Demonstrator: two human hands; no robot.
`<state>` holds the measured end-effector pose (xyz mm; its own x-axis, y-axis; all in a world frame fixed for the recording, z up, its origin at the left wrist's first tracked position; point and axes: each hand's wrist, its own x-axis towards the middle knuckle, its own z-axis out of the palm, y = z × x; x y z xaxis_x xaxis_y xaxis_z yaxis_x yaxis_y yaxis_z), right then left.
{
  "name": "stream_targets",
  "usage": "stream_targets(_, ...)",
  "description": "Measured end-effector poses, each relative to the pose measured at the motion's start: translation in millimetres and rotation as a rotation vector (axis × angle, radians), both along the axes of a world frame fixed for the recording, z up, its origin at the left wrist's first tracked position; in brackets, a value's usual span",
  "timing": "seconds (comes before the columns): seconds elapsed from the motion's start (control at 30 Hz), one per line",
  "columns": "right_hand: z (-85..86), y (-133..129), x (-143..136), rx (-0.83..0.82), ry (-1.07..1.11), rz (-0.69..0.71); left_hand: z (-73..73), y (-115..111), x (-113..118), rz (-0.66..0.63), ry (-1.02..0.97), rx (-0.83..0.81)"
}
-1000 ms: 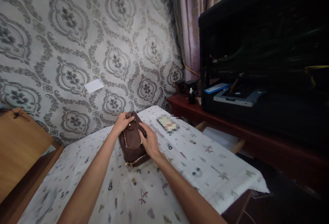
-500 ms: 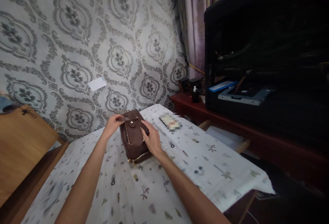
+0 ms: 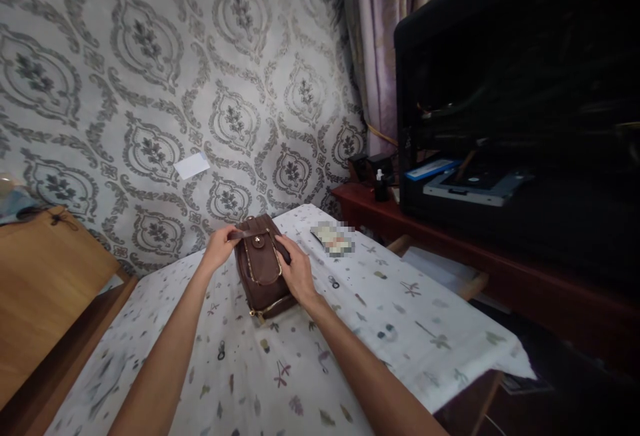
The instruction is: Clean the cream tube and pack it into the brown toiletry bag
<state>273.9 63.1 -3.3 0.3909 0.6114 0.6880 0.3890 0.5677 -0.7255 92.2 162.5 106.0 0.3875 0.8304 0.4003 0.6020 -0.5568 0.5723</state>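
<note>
A brown leather-like bag [image 3: 264, 269] with a front pocket, a snap tab and gold zippers lies on a white patterned cloth [image 3: 280, 369]. My left hand [image 3: 221, 247] is closed at its upper left, fingers pinching a thin brown strap [image 3: 246, 234] that runs across the bag's front. My right hand [image 3: 297, 267] grips the bag's right side, thumb over the front edge and the other fingers mostly hidden. To the right of the bag rests a flat phone-like object [image 3: 332, 239], its face blurred out.
A wooden board [image 3: 55, 283] stands at the left edge. On the right, a dark red desk [image 3: 520, 263] carries a large black open casing [image 3: 500, 89] and a small black bottle [image 3: 381, 187]. Below the desk top, a drawer [image 3: 435, 269] juts out. The patterned wall [image 3: 270, 116] rises behind.
The view has shifted very slightly. Both hands keep the same hold on the strap and the bag, with no clear movement of either.
</note>
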Motion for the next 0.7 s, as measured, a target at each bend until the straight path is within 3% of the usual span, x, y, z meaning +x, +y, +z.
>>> stream_targets(0.47, 1.4, -2.0, 1.9, 0.001, -0.013, 0.008, 11.4, -19.0, 2.3, -0.030, 0.165, 0.002)
stream_targets(0.7, 1.3, -3.5, 5.7, -0.005, 0.007, 0.070, -8.8, -22.1, 4.4, -0.081, -0.059, -0.063)
